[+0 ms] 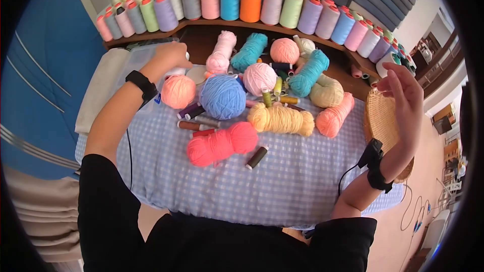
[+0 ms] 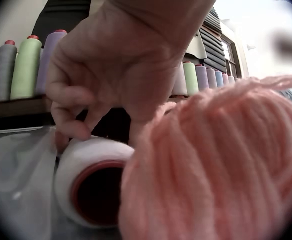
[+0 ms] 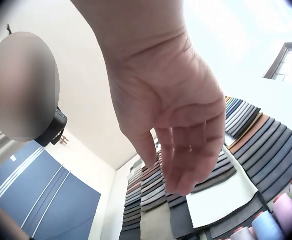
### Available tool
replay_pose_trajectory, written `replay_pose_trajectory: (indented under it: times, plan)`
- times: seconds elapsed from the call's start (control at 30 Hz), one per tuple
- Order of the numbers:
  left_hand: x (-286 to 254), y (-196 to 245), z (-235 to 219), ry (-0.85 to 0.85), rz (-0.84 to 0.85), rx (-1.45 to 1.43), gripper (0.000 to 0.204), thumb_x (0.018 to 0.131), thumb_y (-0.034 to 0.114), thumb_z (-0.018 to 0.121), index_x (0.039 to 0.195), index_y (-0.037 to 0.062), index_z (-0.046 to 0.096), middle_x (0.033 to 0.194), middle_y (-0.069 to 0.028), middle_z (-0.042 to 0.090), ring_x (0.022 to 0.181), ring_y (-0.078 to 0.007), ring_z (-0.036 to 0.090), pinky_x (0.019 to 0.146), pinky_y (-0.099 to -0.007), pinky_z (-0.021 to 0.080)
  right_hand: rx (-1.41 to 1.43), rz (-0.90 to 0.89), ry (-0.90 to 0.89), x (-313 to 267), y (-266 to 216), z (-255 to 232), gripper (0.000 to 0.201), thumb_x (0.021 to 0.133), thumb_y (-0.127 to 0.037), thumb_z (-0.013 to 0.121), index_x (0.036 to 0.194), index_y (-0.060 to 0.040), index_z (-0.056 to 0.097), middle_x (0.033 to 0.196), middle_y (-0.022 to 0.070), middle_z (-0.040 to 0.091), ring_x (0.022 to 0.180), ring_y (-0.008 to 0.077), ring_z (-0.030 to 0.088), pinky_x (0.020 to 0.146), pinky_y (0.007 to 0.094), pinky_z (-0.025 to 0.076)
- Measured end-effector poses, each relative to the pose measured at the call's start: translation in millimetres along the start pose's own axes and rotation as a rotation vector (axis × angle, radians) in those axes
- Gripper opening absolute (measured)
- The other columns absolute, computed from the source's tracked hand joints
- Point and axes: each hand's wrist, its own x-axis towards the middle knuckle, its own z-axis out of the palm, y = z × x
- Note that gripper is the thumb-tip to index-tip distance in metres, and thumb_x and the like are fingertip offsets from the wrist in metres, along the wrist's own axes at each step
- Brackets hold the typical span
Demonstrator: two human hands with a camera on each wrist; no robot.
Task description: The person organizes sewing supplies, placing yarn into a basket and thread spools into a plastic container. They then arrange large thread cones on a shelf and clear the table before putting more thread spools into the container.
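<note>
Left hand (image 2: pixel 116 65) fingers curled, pinching white spool (image 2: pixel 88 182) lying behind peach yarn ball (image 1: pixel 178 91). Right hand (image 1: pixel 403 95) raised, fingers relaxed, empty, above basket (image 1: pixel 380 121). Pickup stage; lift next needs firm grip.

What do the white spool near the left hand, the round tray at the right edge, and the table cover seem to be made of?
The white spool looks like fine matte thread wound on a reddish core, probably plastic; the open end shows a smooth rim. The round tray seems woven wicker or rattan: tan, with a visible weave. The table cover looks like soft cloth with a small blue-and-white check, draping over the edge.
</note>
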Motion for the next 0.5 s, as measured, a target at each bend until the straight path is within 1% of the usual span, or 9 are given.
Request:
replay_pose_trajectory:
  times: [0.07,0.1,0.17,0.2,0.27,0.3,0.37,0.5]
  plan:
    - [1,3,-1,-0.053,-0.024,0.067,0.059,0.055,0.045,0.072,0.1,0.0066,0.067,0.1,-0.0144,0.066,0.09,-0.0277,0.065,0.074,-0.0398,0.052,-0.091,0.018,0.059,-1,3,-8,0.023,0.092,-0.021,0.055,0.104,-0.0027,0.062,0.073,0.0008,0.061,0.07,0.0059,0.057,0.064,0.0198,0.043]
    - [1,4,-1,-0.053,-0.022,0.074,0.059,0.055,0.045,0.072,0.1,0.0066,0.067,0.1,-0.0144,0.066,0.09,-0.0277,0.065,0.074,-0.0398,0.052,-0.087,0.023,0.063,-1,3,-11,0.023,0.092,-0.021,0.055,0.104,-0.0027,0.062,0.073,0.0008,0.061,0.07,0.0059,0.057,0.064,0.0198,0.043]
    - [1,5,-4,-0.113,-0.057,0.035,0.057,0.055,0.043,0.072,0.098,0.0059,0.067,0.1,-0.0142,0.066,0.09,-0.0277,0.065,0.073,-0.0398,0.052,-0.168,0.029,0.086,-1,2,-13,0.023,0.091,-0.022,0.055,0.104,-0.003,0.062,0.073,0.0012,0.062,0.071,0.0062,0.058,0.065,0.0196,0.043]
    - [1,5,-4,-0.111,-0.055,0.044,0.057,0.055,0.043,0.072,0.098,0.0059,0.067,0.1,-0.0142,0.066,0.09,-0.0277,0.065,0.073,-0.0398,0.052,-0.162,0.033,0.091,-1,4,-13,0.023,0.091,-0.022,0.055,0.104,-0.003,0.062,0.073,0.0012,0.062,0.071,0.0062,0.058,0.065,0.0196,0.043]
    - [2,4,-1,-0.076,-0.048,-0.034,0.065,0.055,0.048,0.071,0.101,0.0023,0.061,0.105,-0.0181,0.062,0.098,-0.0309,0.061,0.08,-0.0418,0.049,-0.161,0.027,0.054,-1,5,-11,0.023,0.091,-0.021,0.055,0.104,-0.0022,0.061,0.074,0.0022,0.062,0.072,0.0071,0.058,0.067,0.0205,0.045]
    - [2,6,-2,-0.077,-0.047,-0.032,0.065,0.055,0.048,0.071,0.101,0.0023,0.061,0.105,-0.0181,0.062,0.098,-0.0309,0.061,0.08,-0.0418,0.049,-0.16,0.029,0.055,-1,5,-10,0.023,0.091,-0.021,0.055,0.104,-0.0022,0.061,0.074,0.0022,0.062,0.072,0.0071,0.058,0.067,0.0205,0.045]
    - [-2,7,0,-0.04,-0.022,-0.082,0.066,0.056,0.045,0.072,0.103,0.001,0.059,0.108,-0.019,0.06,0.102,-0.0317,0.059,0.081,-0.0422,0.048,-0.112,0.038,-0.015,-2,5,-4,0.022,0.091,-0.019,0.055,0.104,-0.0018,0.061,0.074,0.0027,0.062,0.072,0.008,0.058,0.068,0.0216,0.046]
    - [-3,1,7,0.005,0.001,-0.072,0.068,0.058,0.043,0.072,0.107,0.0004,0.055,0.108,-0.0194,0.061,0.101,-0.0323,0.059,0.081,-0.0426,0.048,-0.128,0.075,-0.042,-2,2,-2,0.021,0.091,-0.016,0.055,0.104,-0.0009,0.061,0.076,0.0039,0.063,0.072,0.0092,0.059,0.068,0.0228,0.047]
